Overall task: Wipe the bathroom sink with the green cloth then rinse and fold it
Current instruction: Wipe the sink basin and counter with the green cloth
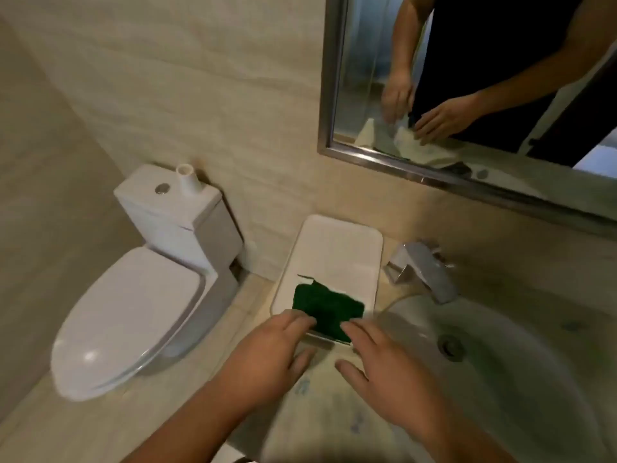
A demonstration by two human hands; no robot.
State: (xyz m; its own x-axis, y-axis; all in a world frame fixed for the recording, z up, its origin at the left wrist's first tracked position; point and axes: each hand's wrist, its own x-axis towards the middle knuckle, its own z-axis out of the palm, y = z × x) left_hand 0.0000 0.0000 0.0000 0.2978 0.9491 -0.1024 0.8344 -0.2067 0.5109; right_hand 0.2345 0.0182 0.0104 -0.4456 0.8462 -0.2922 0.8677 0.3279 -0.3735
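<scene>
On the white tray [337,248] left of the sink [521,355], the green cloth [329,307] lies flat at the tray's near end, and both hands reach its near edge: the left hand [267,359] has fingers [300,320] laid on the cloth's left corner, the right hand [384,365] has fingers [350,325] on its right part. Both hands are spread and loosely open, thumbs apart; whether either has pinched the cloth or only presses on it I cannot tell. Since the cloth looks like a small neat rectangle, this is probably the folding or setting-down end of the task, though that is a guess. The chief risk is the tray itself: it sits on the desk [213,339] with its near end just beside the sink's rim, so a push or drag on the cloth could slide or tip it toward the basin. A frayed thread at the cloth's far corner could snag. Room is tight to the right, where the faucet [424,272] stands near; to the left the desk runs bare toward the toilet [133,312], and the near desk under the wrists is open.
</scene>
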